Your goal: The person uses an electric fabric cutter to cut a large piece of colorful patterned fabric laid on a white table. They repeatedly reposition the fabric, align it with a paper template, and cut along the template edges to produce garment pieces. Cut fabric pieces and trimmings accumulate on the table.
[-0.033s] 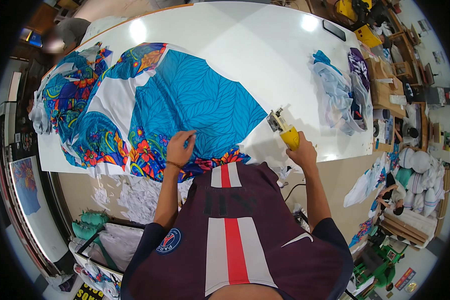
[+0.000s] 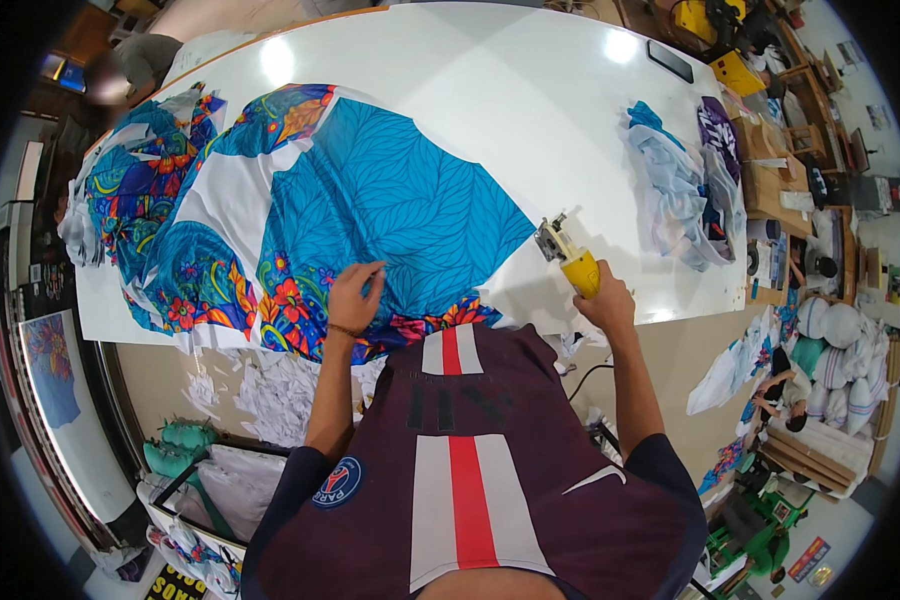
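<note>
Yellow cutter (image 2: 578, 272), head view: gripped in your right hand (image 2: 608, 303), front end just beside a corner of the blue cloth (image 2: 410, 200) | your left hand (image 2: 354, 300): loosely bent over the cloth, hold cannot be told | cloth: on white table (image 2: 550, 90)

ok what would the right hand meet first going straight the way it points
The right hand, yellow tool leading, would likely reach the teal fabric first, near its corner; height is unclear.
</note>
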The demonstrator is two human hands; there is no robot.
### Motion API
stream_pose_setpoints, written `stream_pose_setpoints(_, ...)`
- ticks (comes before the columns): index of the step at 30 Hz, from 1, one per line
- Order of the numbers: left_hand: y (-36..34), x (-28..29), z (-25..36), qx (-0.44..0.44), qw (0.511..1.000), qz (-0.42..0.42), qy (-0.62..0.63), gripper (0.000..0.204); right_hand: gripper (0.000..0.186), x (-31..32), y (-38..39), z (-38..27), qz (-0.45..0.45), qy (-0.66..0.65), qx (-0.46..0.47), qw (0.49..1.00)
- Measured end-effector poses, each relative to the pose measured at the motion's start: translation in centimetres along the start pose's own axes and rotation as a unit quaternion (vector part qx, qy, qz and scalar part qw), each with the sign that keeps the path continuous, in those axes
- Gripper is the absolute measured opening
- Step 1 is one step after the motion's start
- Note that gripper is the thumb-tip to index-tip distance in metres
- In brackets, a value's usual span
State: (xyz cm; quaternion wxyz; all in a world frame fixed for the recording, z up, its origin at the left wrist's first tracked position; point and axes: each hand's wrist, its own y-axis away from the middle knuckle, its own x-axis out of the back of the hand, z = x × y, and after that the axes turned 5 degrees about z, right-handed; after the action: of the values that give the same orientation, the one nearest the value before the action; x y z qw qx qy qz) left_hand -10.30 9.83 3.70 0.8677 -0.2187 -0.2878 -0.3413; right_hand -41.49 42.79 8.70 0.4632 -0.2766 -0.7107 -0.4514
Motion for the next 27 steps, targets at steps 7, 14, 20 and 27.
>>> stream_pose_setpoints(7, 2.2, 4.7, -4.5, 0.042, 0.992, 0.103, -0.063, 0.014, 0.063, 1.4, -3.7, -1.3, -0.017, 0.016, 0.022, 0.999)
stream_pose_setpoints(14, 4.9, 5.8, -7.2, 0.108, 0.973, 0.179, -0.101, 0.016, 0.066, 2.1, -5.3, -1.9, -0.017, 0.016, 0.058, 0.998)
stream_pose_setpoints(20, 6.5, 5.2, -8.6, 0.110, 0.966, 0.210, -0.102, 0.016, 0.068, 2.3, -7.0, -3.2, -0.006, 0.033, 0.080, 0.996)
stream_pose_setpoints(27, 7.9, 4.5, -9.2, 0.124, 0.946, 0.230, -0.190, 0.018, 0.074, 2.8, -9.2, -6.0, -0.024, 0.028, 0.081, 0.996)
